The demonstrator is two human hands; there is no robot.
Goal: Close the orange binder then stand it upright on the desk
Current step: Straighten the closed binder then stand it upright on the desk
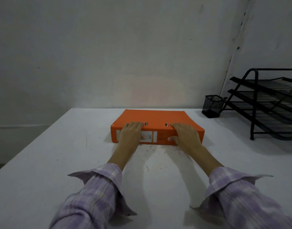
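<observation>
Orange binder [156,120] lies flat, cover shut, mid-desk [43,162]. Closing looks done; standing upright remains. Left hand [131,132] and right hand [185,135] clasp its near spine edge, fingers [133,125] over the top.

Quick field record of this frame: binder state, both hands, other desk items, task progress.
binder: orange binder closed, lying flat, spine toward the person
left hand: left hand draped over the spine edge
right hand: right hand same, thumb on the spine
desk: white desk
other items: mesh pen cup, black tray rack, far right
progress: closed; not yet upright
</observation>
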